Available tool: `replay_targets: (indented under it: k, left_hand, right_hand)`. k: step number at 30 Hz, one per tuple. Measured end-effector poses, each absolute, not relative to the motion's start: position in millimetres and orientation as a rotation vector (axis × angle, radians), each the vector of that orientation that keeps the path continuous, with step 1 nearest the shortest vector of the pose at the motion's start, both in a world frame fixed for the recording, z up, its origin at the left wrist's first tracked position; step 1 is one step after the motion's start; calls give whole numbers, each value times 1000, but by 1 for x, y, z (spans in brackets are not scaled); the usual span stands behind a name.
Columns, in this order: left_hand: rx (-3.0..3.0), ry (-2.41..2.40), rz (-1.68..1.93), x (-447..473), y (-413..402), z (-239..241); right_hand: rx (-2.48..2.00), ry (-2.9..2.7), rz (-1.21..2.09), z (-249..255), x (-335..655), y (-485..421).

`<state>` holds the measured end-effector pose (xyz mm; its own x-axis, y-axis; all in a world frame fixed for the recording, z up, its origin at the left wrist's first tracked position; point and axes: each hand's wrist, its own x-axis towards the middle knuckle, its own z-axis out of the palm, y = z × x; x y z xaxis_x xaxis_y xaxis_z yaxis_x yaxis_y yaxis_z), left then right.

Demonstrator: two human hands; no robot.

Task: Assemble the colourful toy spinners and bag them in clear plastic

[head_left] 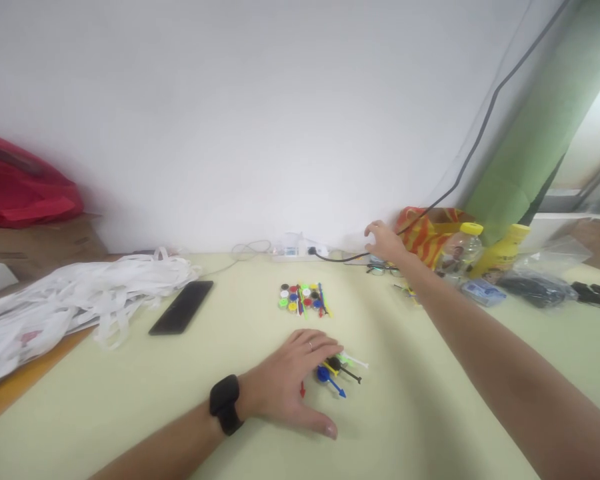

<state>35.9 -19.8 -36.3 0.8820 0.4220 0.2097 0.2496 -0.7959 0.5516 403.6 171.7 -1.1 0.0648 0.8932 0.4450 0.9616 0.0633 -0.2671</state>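
My left hand (293, 383) lies flat on the pale green table (405, 413), fingers spread, covering part of a small heap of coloured plastic pins (340, 373) in blue, black, yellow, white and red. A black watch sits on that wrist. My right hand (384, 241) is stretched far out to the back of the table, fingers curled at a black cable (343, 257) near a white power strip (295, 251); whether it grips the cable is unclear. Between the hands lies a neat group of coloured round caps and pins (303, 299).
A black phone (181, 307) lies left of centre beside a pile of white straps and bags (80, 297). At the back right stand an orange bag (427, 230), a clear bottle (463, 250), a yellow bottle (503, 253), glasses (384, 270) and dark items.
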Motion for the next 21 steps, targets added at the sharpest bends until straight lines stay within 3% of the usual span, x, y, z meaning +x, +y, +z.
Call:
replay_targets:
  k: [9, 15, 18, 21]
  left_hand:
    - [2572, 506, 481, 32, -19, -37]
    - [2512, 717, 924, 31, -16, -38]
    - [2447, 881, 1247, 32, -4, -5]
    - [2407, 960, 1445, 29, 11, 55]
  right_hand:
    - [-1841, -2008, -280, -3, 368, 165]
    - [-1400, -1694, -474, 49, 349, 137]
    - [-1146, -1537, -441, 84, 335, 100]
    - [-1098, -1600, -147, 113, 321, 52]
